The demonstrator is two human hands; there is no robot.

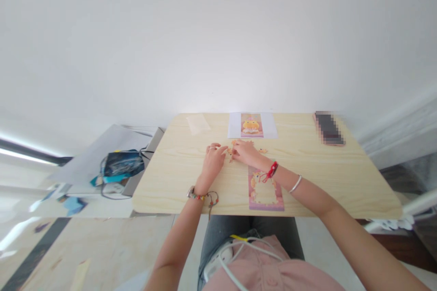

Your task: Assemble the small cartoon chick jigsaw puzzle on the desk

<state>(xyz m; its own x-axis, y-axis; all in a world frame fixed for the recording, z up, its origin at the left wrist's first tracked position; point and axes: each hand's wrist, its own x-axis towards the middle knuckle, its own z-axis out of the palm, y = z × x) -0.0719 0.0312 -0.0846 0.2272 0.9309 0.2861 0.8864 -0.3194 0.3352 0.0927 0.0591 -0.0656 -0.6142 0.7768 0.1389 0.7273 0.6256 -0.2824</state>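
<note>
Small orange puzzle pieces lie in a loose group near the middle of the table, some of them covered by my fingers. My right hand reaches over the group, its fingertips closed together on a puzzle piece, mostly hidden. Just left of the pieces is my left hand, fingers bent and apart, holding nothing that I can see. Under my right wrist lies a pink and purple puzzle frame with a bare middle. Behind the pieces, a white sheet carries a printed picture of an orange cartoon figure.
The pale wooden table stands against a white wall. A phone lies at its right back, a clear plastic bag at its left back. Left of the table, a dark bag sits among papers. A white cable crosses my lap.
</note>
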